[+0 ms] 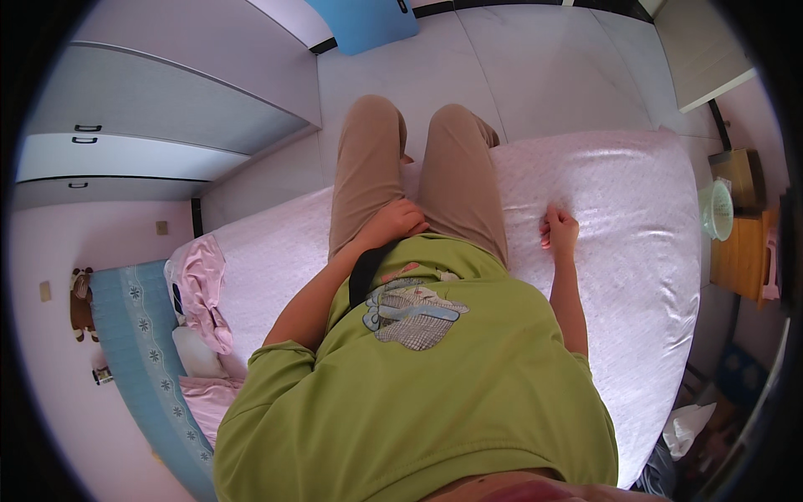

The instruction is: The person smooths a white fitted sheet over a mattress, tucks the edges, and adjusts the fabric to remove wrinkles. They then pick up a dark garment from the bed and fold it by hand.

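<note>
My left hand [393, 223] rests in my lap, fingers curled together, over the brown trousers [376, 163] near the hem of my green T-shirt [439, 383]. No object shows in it, though its underside is hidden. Beside that wrist a black strap [370, 273] lies against the shirt. To the right of my thigh, my right hand [560, 229] is on or just above the pale pink bed sheet [627, 282]. Its fingers are folded in, and I see nothing held. Creases run across the sheet near this hand.
A blue padded headboard [141, 332] stands left, near pink fabric [204, 295] and a white pillow [194, 351]. Grey drawers [157, 106] line the upper left. Tiled floor [408, 75] lies ahead. At right, a light-green basket [717, 210] stands by a wooden cabinet [737, 257].
</note>
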Demonstrator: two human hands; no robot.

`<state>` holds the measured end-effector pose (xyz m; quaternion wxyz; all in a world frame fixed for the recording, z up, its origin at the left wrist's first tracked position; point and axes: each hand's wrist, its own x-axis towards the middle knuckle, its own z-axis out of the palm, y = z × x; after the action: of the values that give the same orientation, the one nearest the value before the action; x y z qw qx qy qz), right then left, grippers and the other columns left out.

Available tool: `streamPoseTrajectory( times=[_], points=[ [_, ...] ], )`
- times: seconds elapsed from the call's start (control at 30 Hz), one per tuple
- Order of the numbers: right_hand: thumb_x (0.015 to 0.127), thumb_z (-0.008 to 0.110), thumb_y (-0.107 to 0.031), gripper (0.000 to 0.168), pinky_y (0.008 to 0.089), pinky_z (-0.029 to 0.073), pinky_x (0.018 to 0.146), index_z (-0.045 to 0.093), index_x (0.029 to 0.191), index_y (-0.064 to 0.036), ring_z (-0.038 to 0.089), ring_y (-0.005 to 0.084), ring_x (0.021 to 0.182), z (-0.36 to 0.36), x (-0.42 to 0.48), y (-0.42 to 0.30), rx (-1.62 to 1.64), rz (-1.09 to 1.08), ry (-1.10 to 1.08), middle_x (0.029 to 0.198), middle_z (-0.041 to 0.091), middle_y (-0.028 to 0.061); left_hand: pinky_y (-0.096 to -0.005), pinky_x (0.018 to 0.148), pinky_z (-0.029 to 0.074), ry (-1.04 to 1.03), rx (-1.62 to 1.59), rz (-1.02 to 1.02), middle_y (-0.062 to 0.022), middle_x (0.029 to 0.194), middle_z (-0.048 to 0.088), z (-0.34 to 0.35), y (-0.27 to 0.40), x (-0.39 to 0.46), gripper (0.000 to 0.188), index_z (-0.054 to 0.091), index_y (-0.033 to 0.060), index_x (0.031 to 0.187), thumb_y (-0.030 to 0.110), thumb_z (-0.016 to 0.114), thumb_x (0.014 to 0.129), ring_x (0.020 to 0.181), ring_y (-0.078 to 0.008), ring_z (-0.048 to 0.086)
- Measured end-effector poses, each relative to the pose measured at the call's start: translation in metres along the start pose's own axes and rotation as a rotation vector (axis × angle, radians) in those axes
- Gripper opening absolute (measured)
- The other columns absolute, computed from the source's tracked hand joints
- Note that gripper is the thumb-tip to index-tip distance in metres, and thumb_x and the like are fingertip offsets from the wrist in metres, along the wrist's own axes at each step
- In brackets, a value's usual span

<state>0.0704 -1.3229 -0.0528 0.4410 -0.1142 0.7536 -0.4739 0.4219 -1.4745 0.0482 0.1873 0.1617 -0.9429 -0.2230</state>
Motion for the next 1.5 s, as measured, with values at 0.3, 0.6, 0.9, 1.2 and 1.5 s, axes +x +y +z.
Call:
streamPoseTrajectory(
  times=[0.3, 0.6, 0.9, 1.2, 1.5],
  points=[
    [0.090, 0.064, -0.026, 0.028, 0.0279, 0.039, 0.030, 0.062, 0.077, -0.001, 0.048, 0.0125, 0.034, 0.000, -0.003, -0.007, 0.049, 0.021, -0.014, 0.057, 0.059, 0.0078, -0.0368, 0.067, 0.050, -0.070, 0.027, -0.051, -0.0075, 0.078, 0.062, 0.008, -0.008, 0.015, 0.013, 0.063, 0.0074, 0.076, 0.017, 0.071, 0.079, 0.077, -0.0273, 0.061],
    [0.090, 0.065, -0.027, 0.032, 0.0274, 0.038, 0.029, 0.060, 0.075, 0.001, 0.047, 0.0130, 0.033, -0.001, 0.001, -0.017, 0.029, 0.122, -0.053, 0.056, 0.059, 0.0095, -0.0349, 0.070, 0.047, -0.123, 0.177, -0.167, -0.0044, 0.076, 0.062, 0.008, -0.019, 0.019, 0.013, 0.063, 0.0098, 0.074, 0.019, 0.071, 0.078, 0.075, -0.0236, 0.060],
    [0.089, 0.065, -0.029, 0.034, 0.0265, 0.035, 0.027, 0.058, 0.073, 0.000, 0.047, 0.0141, 0.032, 0.001, 0.000, -0.025, 0.034, 0.204, -0.058, 0.055, 0.057, 0.0101, -0.0353, 0.074, 0.047, -0.175, 0.226, -0.251, -0.0028, 0.079, 0.063, 0.007, -0.031, 0.039, 0.014, 0.063, 0.0109, 0.073, 0.021, 0.071, 0.078, 0.079, -0.0220, 0.060],
    [0.091, 0.062, -0.032, 0.037, 0.0290, 0.039, 0.027, 0.059, 0.072, 0.000, 0.050, 0.0167, 0.032, -0.006, 0.009, -0.020, 0.008, 0.283, -0.118, 0.055, 0.057, 0.0106, -0.0369, 0.081, 0.047, -0.160, 0.100, -0.096, -0.0054, 0.081, 0.062, -0.005, -0.020, 0.106, 0.012, 0.064, 0.0088, 0.078, 0.019, 0.070, 0.077, 0.083, -0.0255, 0.060],
    [0.088, 0.065, -0.030, 0.035, 0.0280, 0.039, 0.028, 0.060, 0.073, 0.001, 0.050, 0.0155, 0.033, -0.003, 0.004, -0.032, 0.018, 0.286, -0.089, 0.056, 0.059, 0.0120, -0.0368, 0.082, 0.046, -0.147, 0.073, -0.012, -0.0061, 0.081, 0.061, -0.002, -0.012, 0.134, 0.010, 0.063, 0.0077, 0.079, 0.017, 0.067, 0.079, 0.084, -0.0256, 0.059]
  ],
)
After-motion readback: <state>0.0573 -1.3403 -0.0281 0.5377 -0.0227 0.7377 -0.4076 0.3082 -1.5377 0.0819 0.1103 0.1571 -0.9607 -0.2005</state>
